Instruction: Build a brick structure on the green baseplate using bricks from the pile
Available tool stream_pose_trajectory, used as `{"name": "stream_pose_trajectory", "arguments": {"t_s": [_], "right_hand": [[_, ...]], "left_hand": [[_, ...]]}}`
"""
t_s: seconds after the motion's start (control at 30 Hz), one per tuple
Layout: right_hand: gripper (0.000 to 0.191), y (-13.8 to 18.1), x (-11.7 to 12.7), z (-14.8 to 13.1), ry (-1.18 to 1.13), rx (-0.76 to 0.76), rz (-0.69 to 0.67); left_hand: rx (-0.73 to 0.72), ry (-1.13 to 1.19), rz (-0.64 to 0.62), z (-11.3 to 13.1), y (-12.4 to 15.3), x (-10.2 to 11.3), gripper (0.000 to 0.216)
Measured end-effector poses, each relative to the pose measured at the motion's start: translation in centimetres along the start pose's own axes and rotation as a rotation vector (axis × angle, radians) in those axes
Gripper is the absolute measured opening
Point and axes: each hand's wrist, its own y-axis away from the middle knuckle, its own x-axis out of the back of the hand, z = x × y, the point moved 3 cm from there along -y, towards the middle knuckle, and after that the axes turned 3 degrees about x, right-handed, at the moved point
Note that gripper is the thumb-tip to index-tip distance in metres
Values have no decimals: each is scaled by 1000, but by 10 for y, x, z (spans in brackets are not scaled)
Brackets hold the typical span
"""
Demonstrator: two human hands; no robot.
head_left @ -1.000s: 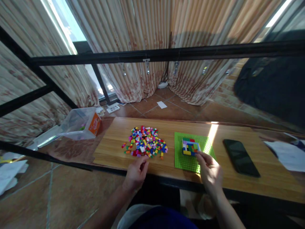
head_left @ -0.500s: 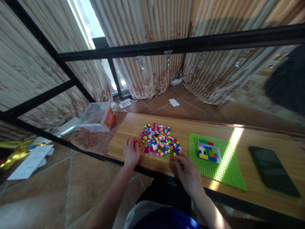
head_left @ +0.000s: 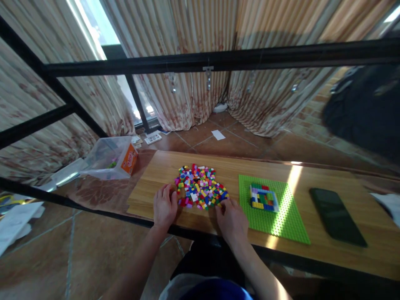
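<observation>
A heap of small coloured bricks (head_left: 200, 186) lies on the wooden board (head_left: 156, 175). My left hand (head_left: 164, 205) rests flat at the heap's left edge, fingers stretched toward the bricks. My right hand (head_left: 230, 218) sits at the heap's near right corner, fingers curled at the bricks; whether it holds one is hidden. To the right a green baseplate (head_left: 281, 221) carries a small multicoloured brick build (head_left: 263, 197).
A black phone (head_left: 336, 216) lies right of the baseplate. A clear plastic box with an orange label (head_left: 110, 157) stands at the board's far left. A black metal bar (head_left: 218, 62) crosses above, with curtains behind. White paper (head_left: 387, 204) lies at the right edge.
My right hand left the build on the baseplate and came to the heap's right corner. My left hand moved from the heap's near side to its left edge.
</observation>
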Motion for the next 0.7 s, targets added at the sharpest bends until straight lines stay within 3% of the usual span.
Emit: {"name": "stream_pose_trajectory", "arguments": {"t_s": [0.2, 0.33, 0.43, 0.53, 0.7], "right_hand": [[15, -3, 6, -8, -108, -37, 2], [21, -2, 23, 5, -363, -7, 132], [28, 0, 43, 37, -521, -93, 277], [37, 3, 63, 85, -565, -291, 405], [45, -4, 81, 146, -387, -426, 360]], "left_hand": [[-54, -21, 46, -5, -3, -4, 39], [-54, -38, 55, -7, -4, -3, 38], [-70, -45, 42, -7, -6, -4, 38], [-99, -45, 42, -7, -7, -3, 37], [-128, -70, 55, -5, -9, -3, 37]]}}
